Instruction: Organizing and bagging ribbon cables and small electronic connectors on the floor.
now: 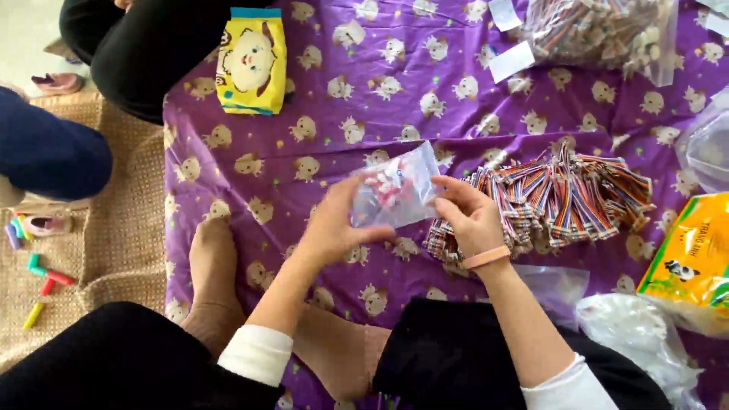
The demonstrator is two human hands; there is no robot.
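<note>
Both my hands hold one small clear plastic bag point(395, 190) above a purple cloth printed with cartoon animals point(319, 129). My left hand point(334, 224) pinches the bag's left lower edge. My right hand point(467, 212), with a pink band on its wrist, grips the bag's right side. Small red and white pieces show through the plastic. Just right of my right hand lies a heap of striped multicoloured tags point(562, 197).
A yellow packet with a cartoon face point(250, 61) lies at the top. A clear bag of more striped pieces point(600, 30) sits top right, a yellow-green packet point(691, 258) at right, crumpled plastic point(638, 334) below. Another person's dark legs point(129, 53) are top left. Coloured crayons point(38, 281) lie on the woven mat.
</note>
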